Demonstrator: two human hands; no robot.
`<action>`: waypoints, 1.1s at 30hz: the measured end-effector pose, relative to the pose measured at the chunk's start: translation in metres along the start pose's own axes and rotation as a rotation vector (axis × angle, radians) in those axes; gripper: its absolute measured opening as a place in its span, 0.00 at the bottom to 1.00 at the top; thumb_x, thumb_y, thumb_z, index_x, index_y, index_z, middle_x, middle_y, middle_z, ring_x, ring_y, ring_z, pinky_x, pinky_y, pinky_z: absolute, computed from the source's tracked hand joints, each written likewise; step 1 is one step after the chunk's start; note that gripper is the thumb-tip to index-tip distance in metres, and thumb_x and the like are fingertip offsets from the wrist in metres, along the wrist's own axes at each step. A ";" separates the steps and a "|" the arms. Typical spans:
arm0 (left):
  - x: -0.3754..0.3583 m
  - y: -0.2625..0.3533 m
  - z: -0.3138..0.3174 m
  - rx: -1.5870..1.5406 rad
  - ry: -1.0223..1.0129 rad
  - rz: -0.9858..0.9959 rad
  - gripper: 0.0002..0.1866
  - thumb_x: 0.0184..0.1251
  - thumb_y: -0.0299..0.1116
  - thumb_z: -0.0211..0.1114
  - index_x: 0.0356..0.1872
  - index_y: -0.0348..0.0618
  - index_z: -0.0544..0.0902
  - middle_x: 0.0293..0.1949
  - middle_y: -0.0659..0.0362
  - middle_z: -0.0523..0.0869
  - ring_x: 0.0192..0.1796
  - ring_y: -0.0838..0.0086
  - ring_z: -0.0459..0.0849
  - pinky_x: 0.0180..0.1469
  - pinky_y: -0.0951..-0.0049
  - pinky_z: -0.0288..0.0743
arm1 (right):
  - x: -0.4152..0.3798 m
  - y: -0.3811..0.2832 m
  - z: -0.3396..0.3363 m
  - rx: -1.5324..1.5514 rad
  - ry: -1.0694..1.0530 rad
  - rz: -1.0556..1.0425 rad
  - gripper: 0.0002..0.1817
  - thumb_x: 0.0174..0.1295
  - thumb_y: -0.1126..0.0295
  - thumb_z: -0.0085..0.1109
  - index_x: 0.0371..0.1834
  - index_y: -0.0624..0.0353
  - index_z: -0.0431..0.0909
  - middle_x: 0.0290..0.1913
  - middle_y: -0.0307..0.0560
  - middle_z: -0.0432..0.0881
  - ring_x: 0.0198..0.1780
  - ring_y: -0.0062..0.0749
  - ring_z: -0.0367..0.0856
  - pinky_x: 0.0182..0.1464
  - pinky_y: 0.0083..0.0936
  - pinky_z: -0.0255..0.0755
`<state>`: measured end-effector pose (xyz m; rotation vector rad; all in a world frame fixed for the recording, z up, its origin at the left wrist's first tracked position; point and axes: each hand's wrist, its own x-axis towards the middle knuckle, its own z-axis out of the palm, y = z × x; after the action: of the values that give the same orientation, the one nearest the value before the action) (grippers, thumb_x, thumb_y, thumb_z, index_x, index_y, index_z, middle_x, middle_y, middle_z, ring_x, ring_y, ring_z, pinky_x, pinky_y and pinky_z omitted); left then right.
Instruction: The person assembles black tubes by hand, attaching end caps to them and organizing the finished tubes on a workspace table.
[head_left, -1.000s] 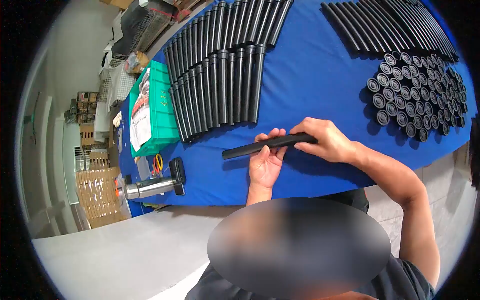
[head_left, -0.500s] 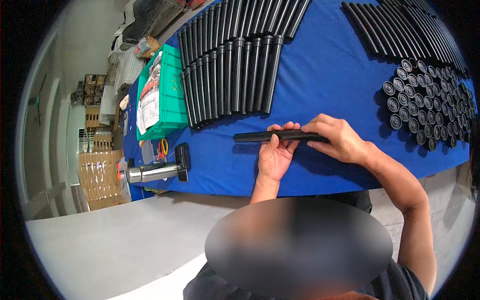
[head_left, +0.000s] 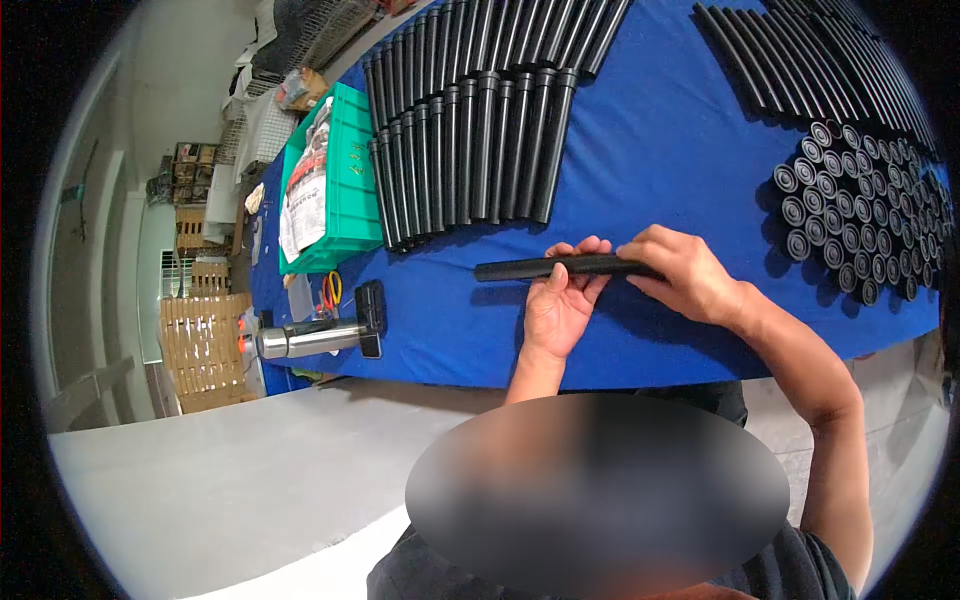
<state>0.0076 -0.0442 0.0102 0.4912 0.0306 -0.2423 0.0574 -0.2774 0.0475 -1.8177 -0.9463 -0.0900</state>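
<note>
A black tube point(head_left: 515, 270) lies nearly level across both hands above the blue cloth. My left hand point(head_left: 562, 305) is palm up and holds the tube near its middle, with the thumb in front and the fingers behind. My right hand point(head_left: 690, 272) grips the tube's right end from above, which hides that end. Beyond the hands, rows of capped black tubes point(head_left: 487, 150) lie side by side on the cloth. Right of them stands a cluster of round grey-black pieces point(head_left: 845, 205), with ringed tops facing up.
A green crate point(head_left: 350, 190) holding printed bags stands at the left. Near it are scissors point(head_left: 332, 290), a steel flask point(head_left: 310, 338) and a black phone-like device on a stand point(head_left: 370, 318). Thin black rods point(head_left: 790, 65) lie at the far right.
Both hands hold the tube as before, with only a slight shift of the fingers. The whole view has moved a little, so the table's things appear slightly displaced.
</note>
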 end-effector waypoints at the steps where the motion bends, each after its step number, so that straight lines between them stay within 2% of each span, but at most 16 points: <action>1: 0.000 0.000 -0.003 -0.008 -0.007 0.001 0.14 0.76 0.31 0.61 0.59 0.42 0.79 0.66 0.44 0.79 0.74 0.50 0.71 0.74 0.47 0.71 | -0.003 0.003 0.004 -0.098 0.001 -0.059 0.20 0.58 0.71 0.71 0.53 0.62 0.79 0.43 0.56 0.82 0.45 0.53 0.84 0.46 0.42 0.80; 4: 0.000 0.000 -0.005 -0.011 -0.023 0.010 0.14 0.76 0.30 0.62 0.58 0.42 0.79 0.66 0.44 0.79 0.74 0.50 0.71 0.74 0.47 0.71 | 0.000 -0.007 -0.002 0.061 -0.017 0.118 0.19 0.58 0.71 0.71 0.53 0.62 0.80 0.43 0.56 0.82 0.45 0.53 0.84 0.47 0.42 0.80; 5: 0.000 0.000 -0.004 -0.007 -0.030 0.013 0.14 0.76 0.30 0.62 0.58 0.42 0.79 0.66 0.44 0.79 0.74 0.50 0.71 0.74 0.47 0.71 | 0.001 -0.006 -0.006 0.181 -0.094 0.267 0.19 0.58 0.71 0.71 0.53 0.62 0.80 0.44 0.55 0.82 0.46 0.54 0.83 0.48 0.42 0.79; 8: 0.000 0.000 -0.002 0.023 -0.008 0.001 0.14 0.76 0.30 0.62 0.58 0.42 0.79 0.66 0.44 0.78 0.74 0.51 0.71 0.74 0.47 0.71 | 0.000 -0.004 -0.007 0.191 -0.040 0.307 0.18 0.58 0.71 0.71 0.52 0.63 0.80 0.43 0.56 0.84 0.45 0.53 0.84 0.46 0.40 0.79; 9: 0.000 0.000 0.000 0.019 0.007 -0.003 0.14 0.76 0.29 0.62 0.58 0.42 0.79 0.66 0.44 0.78 0.74 0.51 0.71 0.74 0.47 0.71 | -0.001 -0.003 -0.003 0.064 0.011 0.150 0.19 0.59 0.72 0.71 0.52 0.62 0.81 0.42 0.55 0.84 0.44 0.52 0.85 0.46 0.39 0.79; 12: -0.001 0.000 -0.001 -0.001 0.025 0.000 0.14 0.76 0.29 0.62 0.59 0.41 0.79 0.67 0.43 0.78 0.74 0.51 0.70 0.75 0.48 0.70 | 0.000 -0.004 0.000 -0.021 0.026 0.000 0.18 0.58 0.74 0.70 0.52 0.62 0.81 0.43 0.55 0.84 0.44 0.51 0.84 0.47 0.39 0.80; 15: -0.001 -0.001 -0.004 0.003 -0.005 0.010 0.14 0.76 0.29 0.61 0.59 0.42 0.78 0.67 0.43 0.77 0.75 0.50 0.70 0.75 0.48 0.70 | 0.013 -0.024 -0.020 0.437 -0.245 0.709 0.20 0.57 0.76 0.69 0.54 0.61 0.79 0.44 0.54 0.81 0.45 0.50 0.83 0.48 0.41 0.80; 18: 0.000 0.001 -0.001 0.015 0.009 0.003 0.14 0.76 0.28 0.61 0.59 0.42 0.79 0.67 0.42 0.77 0.75 0.50 0.69 0.76 0.47 0.69 | -0.001 0.001 -0.001 0.048 0.024 0.026 0.20 0.57 0.75 0.70 0.54 0.62 0.79 0.44 0.55 0.81 0.45 0.50 0.83 0.48 0.41 0.80; 19: 0.000 0.001 -0.003 -0.014 0.013 -0.008 0.14 0.76 0.28 0.62 0.59 0.42 0.79 0.67 0.42 0.77 0.75 0.50 0.69 0.76 0.47 0.68 | -0.001 0.002 0.001 -0.055 0.013 -0.062 0.20 0.57 0.75 0.70 0.53 0.62 0.79 0.45 0.55 0.81 0.46 0.51 0.83 0.48 0.41 0.80; 23: -0.001 0.001 -0.003 -0.010 -0.019 0.007 0.14 0.76 0.29 0.61 0.59 0.41 0.79 0.67 0.42 0.77 0.75 0.50 0.69 0.76 0.47 0.68 | 0.000 -0.006 -0.006 0.121 -0.027 0.167 0.17 0.58 0.74 0.69 0.51 0.63 0.80 0.41 0.56 0.83 0.43 0.54 0.84 0.46 0.38 0.79; 26: 0.000 -0.001 0.004 0.021 0.013 0.007 0.13 0.76 0.27 0.61 0.58 0.42 0.78 0.66 0.44 0.78 0.73 0.51 0.72 0.74 0.49 0.72 | 0.011 -0.018 -0.019 0.527 -0.194 0.764 0.17 0.59 0.73 0.69 0.51 0.63 0.80 0.39 0.56 0.84 0.42 0.55 0.84 0.44 0.36 0.79; 27: 0.000 0.000 0.004 0.010 0.013 -0.001 0.13 0.76 0.27 0.61 0.58 0.42 0.79 0.66 0.43 0.78 0.74 0.50 0.71 0.75 0.48 0.70 | 0.004 -0.006 -0.007 0.137 0.033 0.189 0.16 0.59 0.74 0.69 0.50 0.63 0.81 0.39 0.57 0.84 0.42 0.51 0.85 0.45 0.35 0.79; 30: -0.001 0.002 -0.002 -0.024 0.006 -0.013 0.15 0.76 0.29 0.61 0.59 0.41 0.79 0.67 0.43 0.78 0.75 0.50 0.69 0.77 0.46 0.66 | -0.002 0.001 0.001 -0.076 0.079 -0.073 0.16 0.59 0.72 0.70 0.50 0.63 0.82 0.39 0.57 0.84 0.42 0.47 0.86 0.45 0.33 0.79; 31: -0.002 0.002 -0.005 -0.032 0.001 -0.011 0.15 0.76 0.29 0.61 0.60 0.41 0.79 0.67 0.43 0.78 0.75 0.50 0.69 0.77 0.46 0.65 | -0.001 0.000 -0.001 -0.027 0.065 -0.048 0.17 0.58 0.72 0.71 0.51 0.61 0.82 0.41 0.56 0.83 0.44 0.46 0.85 0.46 0.35 0.80; 33: -0.002 0.002 -0.004 -0.023 -0.005 0.005 0.15 0.75 0.29 0.62 0.59 0.41 0.80 0.67 0.44 0.78 0.75 0.50 0.69 0.77 0.46 0.66 | 0.007 -0.015 -0.016 0.276 -0.144 0.410 0.19 0.57 0.73 0.70 0.53 0.60 0.80 0.43 0.55 0.82 0.45 0.48 0.84 0.46 0.38 0.80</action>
<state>0.0065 -0.0403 0.0078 0.4675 0.0271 -0.2384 0.0585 -0.2839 0.0698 -1.7368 -0.6302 0.4123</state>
